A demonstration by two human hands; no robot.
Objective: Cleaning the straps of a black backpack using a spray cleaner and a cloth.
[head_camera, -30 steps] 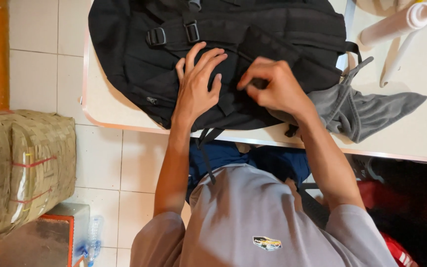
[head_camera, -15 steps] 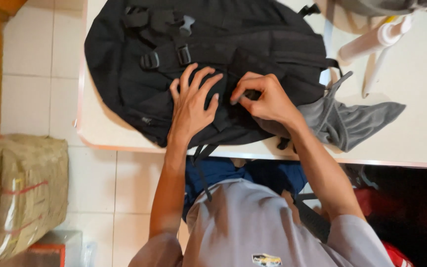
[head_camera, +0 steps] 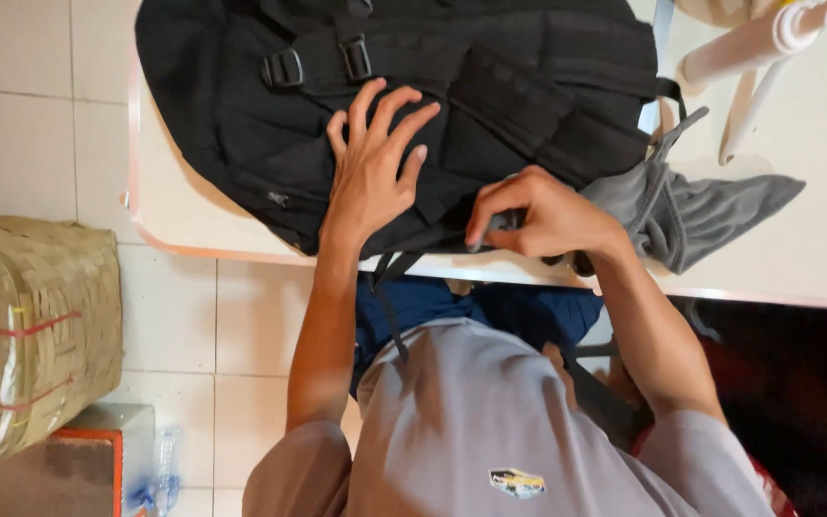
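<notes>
Head view: left hand (head_camera: 372,172) lies flat, fingers spread, on the backpack (head_camera: 490,96); right hand (head_camera: 543,215) pinches its near edge, at the table (head_camera: 815,249) rim, grey cloth (head_camera: 701,211) beside.

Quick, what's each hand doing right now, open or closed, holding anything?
Left hand: open, fingers spread, pressed flat on the black backpack.
Right hand: closed, fingertips pinching something small at the backpack's near edge; what exactly cannot be told.

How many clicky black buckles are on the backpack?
2 show on the black backpack: one buckle left of the other, both above the left hand. More may be hidden underneath or out of view.
</notes>
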